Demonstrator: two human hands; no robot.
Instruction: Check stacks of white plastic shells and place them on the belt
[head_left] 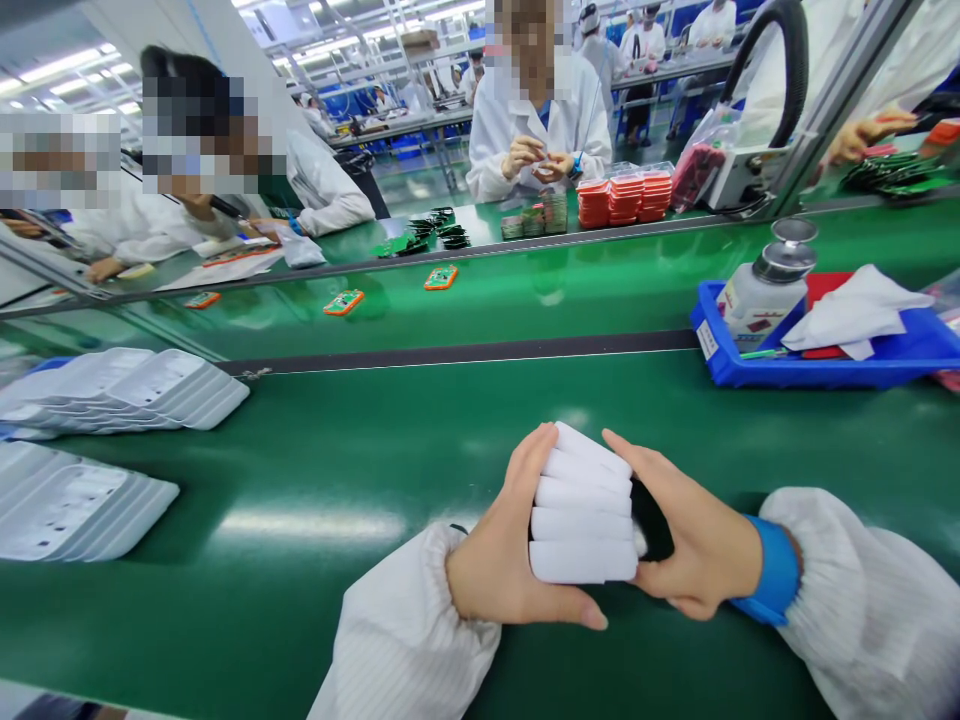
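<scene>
Between my two hands, just over the green bench, is a stack of white rounded pieces (583, 525), several of them lying one against another. My left hand (517, 540) wraps the stack's left side, fingers along its edge and thumb stretched out below. On the opposite side my right hand (686, 530) grips it, with fingertips at the upper corner and thumb at the lower one. A dark patch (651, 520) shows between the stack and my right palm; I cannot tell what it is. A blue wristband (776, 570) circles my right wrist.
Stacked white plastic trays (127, 390) lie at left, with more white trays (75, 505) nearer. A blue bin (825, 372) at right holds a pump bottle (761, 300) and tissue. Orange-edged circuit boards (345, 303) sit on the green belt (525, 290). Co-workers sit beyond it.
</scene>
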